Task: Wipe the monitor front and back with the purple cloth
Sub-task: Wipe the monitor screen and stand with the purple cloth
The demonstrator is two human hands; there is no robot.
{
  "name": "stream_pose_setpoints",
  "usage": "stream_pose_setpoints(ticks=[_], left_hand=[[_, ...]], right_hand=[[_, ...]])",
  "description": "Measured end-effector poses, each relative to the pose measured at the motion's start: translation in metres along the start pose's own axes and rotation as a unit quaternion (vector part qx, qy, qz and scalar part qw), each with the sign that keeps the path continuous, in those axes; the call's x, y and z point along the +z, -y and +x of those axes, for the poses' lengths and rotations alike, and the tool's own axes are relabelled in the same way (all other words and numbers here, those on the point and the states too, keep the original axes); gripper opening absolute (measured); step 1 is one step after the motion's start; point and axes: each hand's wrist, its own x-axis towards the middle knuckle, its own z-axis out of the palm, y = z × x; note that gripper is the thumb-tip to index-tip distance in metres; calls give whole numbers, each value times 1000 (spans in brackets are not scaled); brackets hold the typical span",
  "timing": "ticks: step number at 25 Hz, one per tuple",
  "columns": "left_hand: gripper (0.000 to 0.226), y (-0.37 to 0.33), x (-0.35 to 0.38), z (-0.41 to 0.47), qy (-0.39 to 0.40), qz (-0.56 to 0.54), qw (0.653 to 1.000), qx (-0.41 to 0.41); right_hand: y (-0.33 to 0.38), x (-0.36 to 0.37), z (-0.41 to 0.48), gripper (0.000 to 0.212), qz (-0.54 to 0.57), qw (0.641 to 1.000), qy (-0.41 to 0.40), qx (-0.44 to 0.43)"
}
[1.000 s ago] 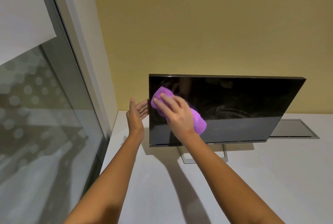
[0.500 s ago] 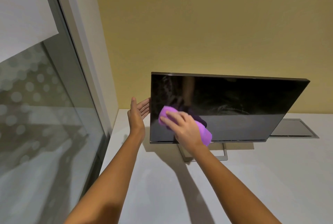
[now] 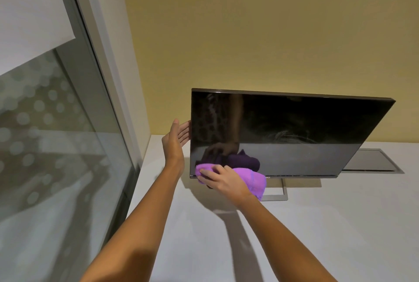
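White desk (image 3: 317, 236) against a mustard-yellow wall (image 3: 272, 32), pretty bare corner of the room. The monitor (image 3: 294, 127) stands toward the back of the desk, screen dark and glossy, angled a bit so its right end sits farther back. The purple cloth (image 3: 254, 179) is bunched up at the screen's lower left corner, right on the bottom bezel, with its reflection showing in the glass above it. The right hand (image 3: 226, 183) has its fingers curled over the cloth, pushing it against the panel. The left hand (image 3: 175, 143) is flat with fingers straight and together, tucked behind the monitor's left edge. There's a small logo (image 3: 268, 177) on the bottom bezel, half hidden by the cloth, and I can't read it for sure. Below is a thin silver frame stand (image 3: 284, 191). A grey flush panel (image 3: 371, 163) is set into the desk behind the monitor's right end. On the left there's a glass wall (image 3: 56, 145) with a frosted dot pattern.
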Motion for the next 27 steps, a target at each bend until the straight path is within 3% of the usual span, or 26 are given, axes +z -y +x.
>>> stream_pose_setpoints(ticks=[2, 5, 9, 13, 18, 25, 27], left_hand=[[33, 1, 1, -1, -6, -3, 1000, 4], [28, 2, 2, -4, -13, -9, 1000, 3], [19, 5, 4, -7, -18, 13, 1000, 20], [31, 11, 3, -7, -29, 77, 995, 57], [35, 12, 1, -5, -17, 83, 994, 68], [36, 13, -2, 2, -7, 86, 994, 65], [34, 12, -4, 3, -4, 101, 992, 80]], right_hand=[[-3, 5, -19, 72, 22, 998, 58, 19], [-6, 1, -32, 63, 60, 994, 61, 62], [7, -9, -24, 66, 125, 983, 66, 116], [30, -15, -4, 63, 197, 964, 98, 152], [17, -18, -8, 63, 180, 970, 106, 125], [3, -9, -50, 60, 177, 949, 176, 191], [15, -9, -40, 56, 208, 945, 164, 192]])
